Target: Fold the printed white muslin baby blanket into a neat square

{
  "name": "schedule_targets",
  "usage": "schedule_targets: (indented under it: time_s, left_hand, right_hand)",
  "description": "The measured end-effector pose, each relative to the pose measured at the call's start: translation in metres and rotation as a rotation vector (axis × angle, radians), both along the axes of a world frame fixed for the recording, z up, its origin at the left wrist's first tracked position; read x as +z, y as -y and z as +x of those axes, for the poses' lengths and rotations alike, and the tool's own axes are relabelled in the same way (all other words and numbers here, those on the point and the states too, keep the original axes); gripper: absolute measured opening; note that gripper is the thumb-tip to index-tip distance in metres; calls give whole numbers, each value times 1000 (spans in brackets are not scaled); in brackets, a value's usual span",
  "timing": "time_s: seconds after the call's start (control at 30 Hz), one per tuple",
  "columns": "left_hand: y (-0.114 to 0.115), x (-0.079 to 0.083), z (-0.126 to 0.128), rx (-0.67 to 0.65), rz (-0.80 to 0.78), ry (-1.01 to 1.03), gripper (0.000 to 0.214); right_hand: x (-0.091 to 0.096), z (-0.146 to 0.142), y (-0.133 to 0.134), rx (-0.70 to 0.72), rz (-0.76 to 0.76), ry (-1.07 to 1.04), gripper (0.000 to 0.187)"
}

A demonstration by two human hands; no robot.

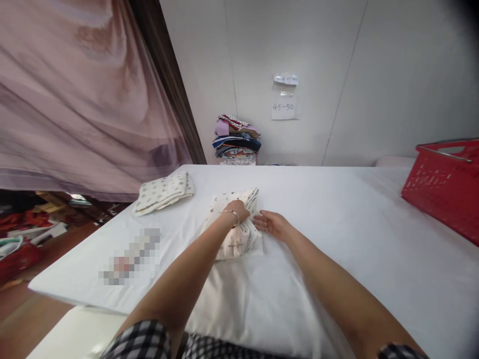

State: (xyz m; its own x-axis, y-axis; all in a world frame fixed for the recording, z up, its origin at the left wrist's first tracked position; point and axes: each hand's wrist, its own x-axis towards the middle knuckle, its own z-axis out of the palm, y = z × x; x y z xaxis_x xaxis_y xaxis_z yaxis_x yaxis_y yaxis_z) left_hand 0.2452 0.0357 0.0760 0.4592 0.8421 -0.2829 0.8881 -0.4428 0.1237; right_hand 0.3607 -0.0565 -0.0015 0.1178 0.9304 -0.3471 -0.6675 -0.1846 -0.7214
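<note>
A folded white cloth with a small dark print (pixel 234 247) lies in front of me on the white-covered table. My left hand (pixel 236 209), with a bracelet at its wrist, presses on the middle of this cloth. Its fingers are curled down into the gathered folds, and their tips are hidden. Just right of the cloth's edge is my right hand (pixel 274 225), fingers stretched out toward the folds, holding nothing. To the left, a second folded white cloth with grey dots (pixel 164 192) rests near the table's far left edge.
A red plastic basket (pixel 445 184) stands at the right. Stacked folded clothes (pixel 237 142) rise beyond the table's far edge, against the wall. A blurred-out item (pixel 129 259) lies on the left of the table (pixel 337 214). A pink curtain (pixel 75 99) hangs at the left.
</note>
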Motion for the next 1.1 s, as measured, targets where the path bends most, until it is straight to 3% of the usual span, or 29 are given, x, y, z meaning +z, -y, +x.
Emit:
schedule_targets:
  time_s: [0.17, 0.33, 0.57, 0.77, 0.9, 1.1]
  left_hand:
    - [-13, 3, -18, -1, 22, 7, 38]
    - [-5, -7, -17, -27, 42, 21, 40]
    - [-3, -21, -7, -62, 21, 53, 42]
    - [-1, -31, 2, -66, -43, 65, 41]
    - [4, -30, 3, -75, -65, 74, 37]
    - [16, -26, -3, -66, -18, 116, 42]
  right_hand:
    - [0, 5, -47, -46, -15, -26, 10]
    - [-4, 7, -84, -78, 11, -41, 33]
    - [-6, -6, -114, 59, 126, -73, 50]
    - [-17, -4, -116, 62, 106, -40, 61]
    - [-13, -5, -110, 76, 101, -58, 61]
    - [0, -20, -64, -13, 146, 39, 39]
